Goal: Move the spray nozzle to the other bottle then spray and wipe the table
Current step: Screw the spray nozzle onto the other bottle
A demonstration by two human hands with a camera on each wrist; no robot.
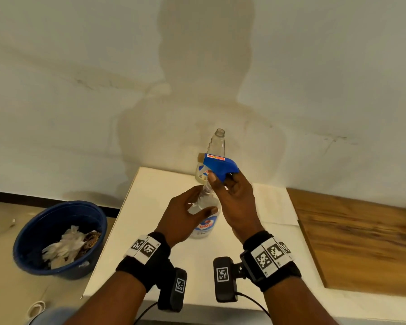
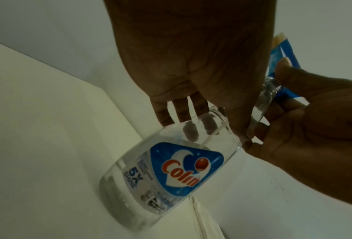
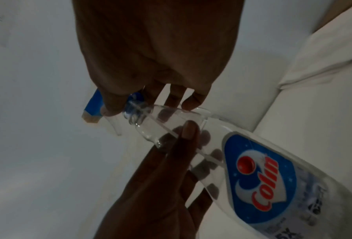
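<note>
A clear bottle with a blue label (image 1: pixel 204 225) (image 2: pixel 183 168) (image 3: pixel 252 177) stands on the white table (image 1: pixel 164 184), its base down. My left hand (image 1: pixel 197 202) (image 2: pixel 191 113) (image 3: pixel 171 161) grips its shoulder, fingers and thumb curled round it. The blue spray nozzle (image 1: pixel 220 166) (image 2: pixel 283 53) (image 3: pixel 93 108) sits at this bottle's neck, its thin tube reaching down inside. My right hand (image 1: pixel 220 181) (image 2: pixel 293 129) (image 3: pixel 154 100) grips the nozzle's collar. Behind them stands a second clear bottle (image 1: pixel 218 141) with a bare, open neck.
A white cloth (image 1: pixel 274 205) lies on the table to the right of the bottles. A wooden board (image 1: pixel 361 242) adjoins the table's right side. On the floor at left sits a blue basin (image 1: pixel 33 231) holding crumpled rags. A wall rises just behind the table.
</note>
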